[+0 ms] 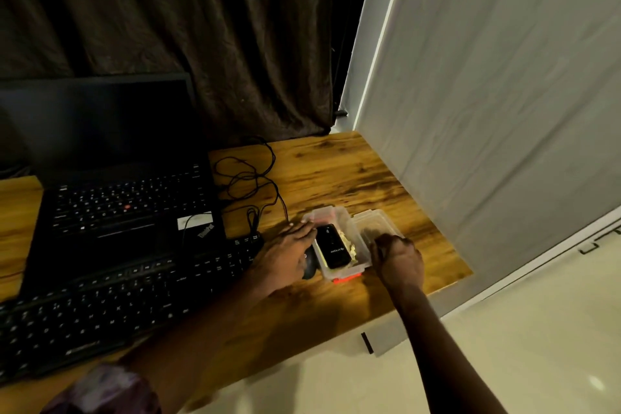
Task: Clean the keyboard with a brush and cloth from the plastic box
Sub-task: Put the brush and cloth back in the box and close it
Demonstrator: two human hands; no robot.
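**A:** How are we posing our arms?

**B:** We are reaching both forearms forward over the brown wood-grain desk point(336, 171). They are ending on either side of the clear rectangular plastic box point(357, 239), the left hand point(289, 252) on its left and the right hand point(398, 259) on its right.

**A:** What is the box holding?

**B:** It is standing open. A black oblong object point(332, 247) with white lettering is lying inside on a pale yellow crumpled cloth point(350, 248); we cannot tell whether that object is the brush. The clear plastic lid point(373, 222) is lying just beside the box's right wall.

**A:** And the hands?

**B:** They are apart. We are laying the left hand flat, its straight fingers touching the box's left wall, above a small black mouse point(309, 267). We are curling the right fingers where box and lid meet; which one they are gripping, we cannot tell.

**A:** Where is the keyboard?

**B:** The long black keyboard point(134, 292) is lying left of the box, in front of the open black laptop point(127, 205).
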